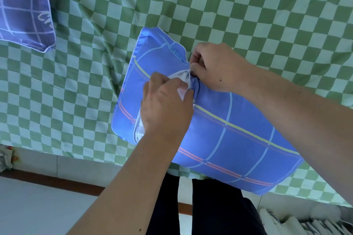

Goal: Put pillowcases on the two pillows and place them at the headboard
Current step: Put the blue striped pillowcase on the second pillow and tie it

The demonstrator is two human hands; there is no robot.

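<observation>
Your left hand [164,105] and right hand [214,66] both pinch the opening of the blue plaid pillowcase [229,135], where the white pillow [181,82] shows through. The pillow lies on the green checkered bed sheet [86,82], at its near edge. Far left of it lies a purple-cased pillow [23,5].

Illumination was soft, even and daylight-like with a cool bluish cast; shadows were faint. Wide-angle distortion bent the checked bedsheet [210,5] towards the edges, and the lower right corner was blurred.
</observation>
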